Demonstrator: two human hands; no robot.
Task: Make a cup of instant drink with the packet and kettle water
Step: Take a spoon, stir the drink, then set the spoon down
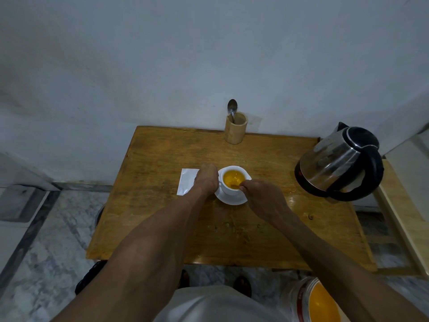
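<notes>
A white cup (228, 191) of yellow-orange drink stands on a white saucer (232, 201) at the middle of the wooden table (232, 235). My left hand (206, 180) wraps the cup's left side. My right hand (262, 198) is at the cup's right rim, fingers pinched on a small spoon whose dark tip dips into the drink; its handle is mostly hidden. A white packet (186, 181) lies flat left of the cup, partly under my left hand. The steel kettle (336, 161) with a black handle stands at the table's right edge.
A bamboo holder (235, 131) with one spoon (232, 106) stands at the table's back edge against the wall. A white container (318, 303) with orange contents sits on the floor at the bottom right. A wooden frame (399, 212) adjoins the table's right side.
</notes>
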